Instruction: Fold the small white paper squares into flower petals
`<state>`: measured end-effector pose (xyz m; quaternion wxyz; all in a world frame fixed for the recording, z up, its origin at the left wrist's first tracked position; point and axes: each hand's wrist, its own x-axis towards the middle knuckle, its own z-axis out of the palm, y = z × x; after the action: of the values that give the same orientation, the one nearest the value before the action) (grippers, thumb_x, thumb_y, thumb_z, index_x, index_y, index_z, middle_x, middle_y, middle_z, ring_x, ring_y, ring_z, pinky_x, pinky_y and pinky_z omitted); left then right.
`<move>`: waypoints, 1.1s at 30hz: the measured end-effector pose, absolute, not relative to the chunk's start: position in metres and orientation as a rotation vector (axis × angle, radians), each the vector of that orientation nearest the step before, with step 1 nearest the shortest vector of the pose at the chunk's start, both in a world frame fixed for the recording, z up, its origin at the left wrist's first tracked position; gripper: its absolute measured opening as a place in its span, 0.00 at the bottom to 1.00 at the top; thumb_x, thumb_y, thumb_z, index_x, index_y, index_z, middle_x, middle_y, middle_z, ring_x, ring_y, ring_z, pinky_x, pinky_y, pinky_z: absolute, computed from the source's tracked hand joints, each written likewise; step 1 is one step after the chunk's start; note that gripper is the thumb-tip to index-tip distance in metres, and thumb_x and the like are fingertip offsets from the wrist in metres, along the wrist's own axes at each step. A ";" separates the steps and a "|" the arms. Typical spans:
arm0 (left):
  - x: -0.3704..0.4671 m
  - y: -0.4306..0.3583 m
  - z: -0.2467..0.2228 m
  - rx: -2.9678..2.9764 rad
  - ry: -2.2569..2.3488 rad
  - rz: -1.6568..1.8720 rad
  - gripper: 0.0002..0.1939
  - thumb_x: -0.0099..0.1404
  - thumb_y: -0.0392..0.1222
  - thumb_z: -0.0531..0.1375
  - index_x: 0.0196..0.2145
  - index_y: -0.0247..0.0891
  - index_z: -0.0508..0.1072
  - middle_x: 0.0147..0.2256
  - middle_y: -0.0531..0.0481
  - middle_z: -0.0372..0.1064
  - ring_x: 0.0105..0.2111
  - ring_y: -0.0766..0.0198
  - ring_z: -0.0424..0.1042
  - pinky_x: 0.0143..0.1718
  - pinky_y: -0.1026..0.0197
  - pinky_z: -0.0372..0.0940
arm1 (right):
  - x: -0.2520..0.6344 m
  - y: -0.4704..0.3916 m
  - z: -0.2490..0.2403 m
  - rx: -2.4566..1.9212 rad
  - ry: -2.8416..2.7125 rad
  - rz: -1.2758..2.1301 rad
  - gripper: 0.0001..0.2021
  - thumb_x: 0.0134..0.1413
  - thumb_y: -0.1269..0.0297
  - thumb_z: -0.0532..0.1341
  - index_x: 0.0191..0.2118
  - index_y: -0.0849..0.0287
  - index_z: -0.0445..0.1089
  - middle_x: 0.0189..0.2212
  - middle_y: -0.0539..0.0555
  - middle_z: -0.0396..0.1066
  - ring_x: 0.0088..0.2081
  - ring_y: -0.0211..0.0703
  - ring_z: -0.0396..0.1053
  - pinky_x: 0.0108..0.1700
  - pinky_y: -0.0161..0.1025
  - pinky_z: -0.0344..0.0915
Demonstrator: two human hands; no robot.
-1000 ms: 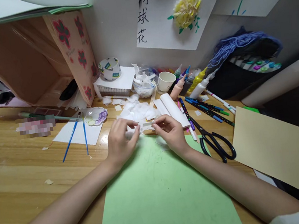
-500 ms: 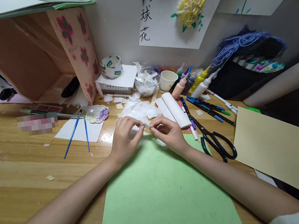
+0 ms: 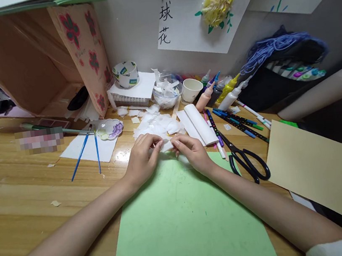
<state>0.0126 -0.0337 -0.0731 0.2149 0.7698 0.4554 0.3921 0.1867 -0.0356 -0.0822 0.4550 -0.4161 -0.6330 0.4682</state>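
Note:
Above the far edge of the green sheet (image 3: 184, 219), both hands are close together. My left hand (image 3: 145, 157) pinches a small white paper piece (image 3: 166, 145) between thumb and fingers. My right hand (image 3: 192, 152) has its fingertips pinched at the right side of that piece; whether they grip it or something tiny is too small to tell. Just beyond the hands lies a pile of white paper scraps (image 3: 157, 123). A folded white paper (image 3: 201, 126) is to the right of the pile.
Black scissors (image 3: 247, 161) and several markers (image 3: 237, 123) lie at the right, near a beige board (image 3: 327, 174). Behind stand a paper cup (image 3: 191, 90), a bowl of paper strips (image 3: 168, 94) and paint bottles (image 3: 206, 97). Paintbrushes (image 3: 81, 157) and a palette (image 3: 109, 129) are left.
The fingertips have parted slightly, and more of the small white piece shows between them. The whole view has shifted a little.

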 end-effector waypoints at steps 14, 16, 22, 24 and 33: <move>0.012 -0.033 -0.072 2.146 1.228 1.094 0.05 0.67 0.39 0.53 0.34 0.37 0.67 0.31 0.51 0.67 0.33 0.65 0.64 0.36 0.62 0.58 | 0.187 -0.033 -0.082 -1.016 -1.522 1.234 0.10 0.56 0.59 0.58 0.29 0.59 0.69 0.25 0.49 0.63 0.26 0.35 0.60 0.29 0.34 0.59; 0.012 -0.033 -0.072 2.147 1.227 1.097 0.05 0.67 0.38 0.53 0.34 0.38 0.67 0.31 0.52 0.67 0.33 0.65 0.64 0.36 0.62 0.58 | 0.187 -0.033 -0.083 -1.021 -1.526 1.232 0.10 0.56 0.59 0.58 0.30 0.59 0.69 0.25 0.49 0.63 0.26 0.35 0.60 0.29 0.34 0.59; 0.012 -0.034 -0.072 2.154 1.210 1.090 0.05 0.67 0.38 0.53 0.34 0.38 0.67 0.31 0.52 0.67 0.33 0.65 0.64 0.36 0.62 0.58 | 0.187 -0.033 -0.082 -1.033 -1.530 1.230 0.08 0.56 0.62 0.58 0.30 0.60 0.69 0.26 0.49 0.63 0.27 0.34 0.60 0.29 0.34 0.58; 0.013 -0.034 -0.072 2.156 1.211 1.091 0.05 0.67 0.38 0.53 0.34 0.38 0.67 0.31 0.52 0.67 0.33 0.65 0.64 0.36 0.62 0.58 | 0.187 -0.034 -0.081 -1.036 -1.534 1.230 0.08 0.55 0.62 0.58 0.30 0.60 0.69 0.26 0.49 0.64 0.27 0.34 0.60 0.29 0.34 0.58; 0.012 -0.032 -0.075 2.094 1.371 1.143 0.09 0.61 0.44 0.60 0.34 0.37 0.64 0.33 0.51 0.64 0.33 0.65 0.62 0.35 0.62 0.58 | 0.186 -0.033 -0.087 -1.056 -1.537 1.151 0.05 0.52 0.63 0.61 0.30 0.59 0.68 0.28 0.50 0.66 0.29 0.36 0.64 0.31 0.35 0.61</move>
<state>0.0119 -0.0322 -0.0754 0.1939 0.7466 0.4888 0.4075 0.1859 -0.0333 -0.0866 0.4572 -0.4285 -0.6238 0.4671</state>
